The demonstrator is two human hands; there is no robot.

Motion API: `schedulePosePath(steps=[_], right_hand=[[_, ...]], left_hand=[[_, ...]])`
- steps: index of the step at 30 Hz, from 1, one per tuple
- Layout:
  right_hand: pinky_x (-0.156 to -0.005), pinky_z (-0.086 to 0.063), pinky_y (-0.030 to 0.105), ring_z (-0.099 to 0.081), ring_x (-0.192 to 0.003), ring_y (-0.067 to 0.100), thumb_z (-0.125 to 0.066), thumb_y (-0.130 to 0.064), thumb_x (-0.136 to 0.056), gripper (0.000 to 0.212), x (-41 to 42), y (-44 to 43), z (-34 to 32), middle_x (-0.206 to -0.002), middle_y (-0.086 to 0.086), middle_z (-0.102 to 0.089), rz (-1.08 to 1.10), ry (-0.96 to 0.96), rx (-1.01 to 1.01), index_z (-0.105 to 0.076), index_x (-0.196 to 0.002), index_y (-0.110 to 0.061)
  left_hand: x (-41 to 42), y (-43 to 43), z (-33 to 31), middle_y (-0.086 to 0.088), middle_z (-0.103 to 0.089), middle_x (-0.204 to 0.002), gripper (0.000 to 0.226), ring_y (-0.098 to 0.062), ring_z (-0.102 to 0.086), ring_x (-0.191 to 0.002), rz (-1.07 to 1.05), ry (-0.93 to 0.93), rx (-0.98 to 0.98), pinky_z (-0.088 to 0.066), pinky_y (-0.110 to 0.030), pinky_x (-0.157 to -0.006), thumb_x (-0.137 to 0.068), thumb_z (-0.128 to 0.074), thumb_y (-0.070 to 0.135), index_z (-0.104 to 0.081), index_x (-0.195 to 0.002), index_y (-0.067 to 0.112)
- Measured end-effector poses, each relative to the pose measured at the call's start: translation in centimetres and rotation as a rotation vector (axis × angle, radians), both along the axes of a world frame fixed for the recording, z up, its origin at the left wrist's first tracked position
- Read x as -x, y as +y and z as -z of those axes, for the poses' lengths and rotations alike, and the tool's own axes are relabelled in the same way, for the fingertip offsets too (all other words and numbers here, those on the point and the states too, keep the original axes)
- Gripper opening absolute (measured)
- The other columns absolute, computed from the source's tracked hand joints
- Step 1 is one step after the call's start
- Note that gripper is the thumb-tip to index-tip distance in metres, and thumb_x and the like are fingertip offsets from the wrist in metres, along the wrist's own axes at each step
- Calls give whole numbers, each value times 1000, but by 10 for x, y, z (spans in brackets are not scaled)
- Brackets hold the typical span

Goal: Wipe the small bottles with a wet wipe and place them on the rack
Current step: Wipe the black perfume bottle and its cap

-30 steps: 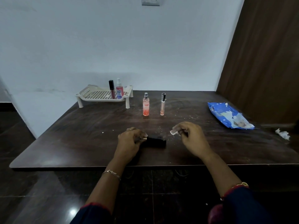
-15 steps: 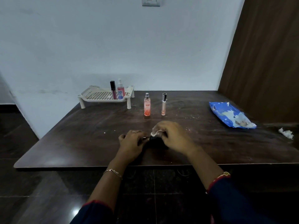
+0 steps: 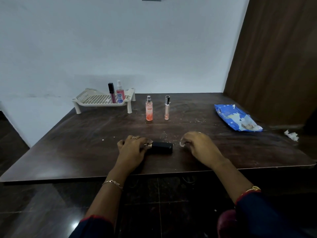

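Note:
A black bottle point(image 3: 162, 147) lies on its side near the front of the dark table point(image 3: 85, 138). My left hand point(image 3: 133, 148) grips its gold-capped end. To the right, my right hand point(image 3: 199, 145) pinches a small white wet wipe point(image 3: 182, 143), a short gap away from the bottle. An orange spray bottle point(image 3: 149, 109) and a thin clear tube point(image 3: 167, 108) stand upright mid-table. The cream rack point(image 3: 96, 100) at the back left holds a dark lip-gloss tube point(image 3: 111, 92) and a pink spray bottle point(image 3: 120, 93).
A blue wet-wipe pack point(image 3: 236, 117) lies at the right, and a crumpled used wipe point(image 3: 291, 134) sits near the right edge. A brown door point(image 3: 274, 57) stands at the right; a white wall runs behind the table. White crumbs dot the table.
Half a second ago my right hand pressed the wipe onto the black bottle; it has now drawn back to the right. My left hand has kept its hold.

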State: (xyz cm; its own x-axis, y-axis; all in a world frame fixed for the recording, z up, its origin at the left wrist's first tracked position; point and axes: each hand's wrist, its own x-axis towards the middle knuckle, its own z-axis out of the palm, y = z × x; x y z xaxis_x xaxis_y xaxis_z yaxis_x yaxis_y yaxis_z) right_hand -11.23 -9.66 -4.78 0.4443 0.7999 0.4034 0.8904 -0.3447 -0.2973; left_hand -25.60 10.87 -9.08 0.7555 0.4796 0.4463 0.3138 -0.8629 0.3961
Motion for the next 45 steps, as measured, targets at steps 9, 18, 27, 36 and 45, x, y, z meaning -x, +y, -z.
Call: schedulePosePath(steps=[9, 18, 27, 36, 45], right_hand=[[-79, -50, 28, -60, -95, 9, -58, 0, -80, 32, 31, 49, -13, -99, -13, -67, -115, -101, 31, -69, -89, -28], [-83, -46, 26, -61, -99, 15, -56, 4, -76, 34, 12, 10, 1, -107, -5, -65, -99, -222, 108, -68, -98, -19], [-76, -51, 19, -63, -82, 6, -58, -6, -74, 20, 32, 33, -16, -91, -8, -70, -118, 77, -142, -71, -83, -19], [-76, -48, 34, -60, -84, 19, -62, -7, -79, 8, 46, 54, 0, -87, 1, -64, -132, -59, -39, -67, -78, -13], [-67, -48, 26, -60, -74, 16, -66, -17, -78, 6, 17, 6, -4, -78, -3, -63, -2, -66, 31, -65, -72, -16]], left_hand=[[3, -4, -3, 15, -61, -112, 20, -12, -44, -113, -14, 30, -5, -14, -31, -86, -88, -56, 38, -62, -108, 38], [3, -6, -3, 14, -61, -114, 22, -13, -44, -113, -18, 41, -31, -19, -37, -93, -90, -55, 36, -61, -110, 38], [4, -6, -5, 13, -60, -111, 22, -14, -45, -115, -15, 48, 3, -20, -41, -96, -89, -55, 40, -62, -110, 38], [3, -6, -6, 13, -59, -110, 21, -14, -45, -111, 15, 79, 11, -20, -38, -94, -90, -54, 32, -62, -109, 35], [4, -5, -4, 14, -59, -105, 18, -11, -47, -107, 39, 43, -5, -19, -39, -97, -90, -55, 32, -62, -106, 35]])
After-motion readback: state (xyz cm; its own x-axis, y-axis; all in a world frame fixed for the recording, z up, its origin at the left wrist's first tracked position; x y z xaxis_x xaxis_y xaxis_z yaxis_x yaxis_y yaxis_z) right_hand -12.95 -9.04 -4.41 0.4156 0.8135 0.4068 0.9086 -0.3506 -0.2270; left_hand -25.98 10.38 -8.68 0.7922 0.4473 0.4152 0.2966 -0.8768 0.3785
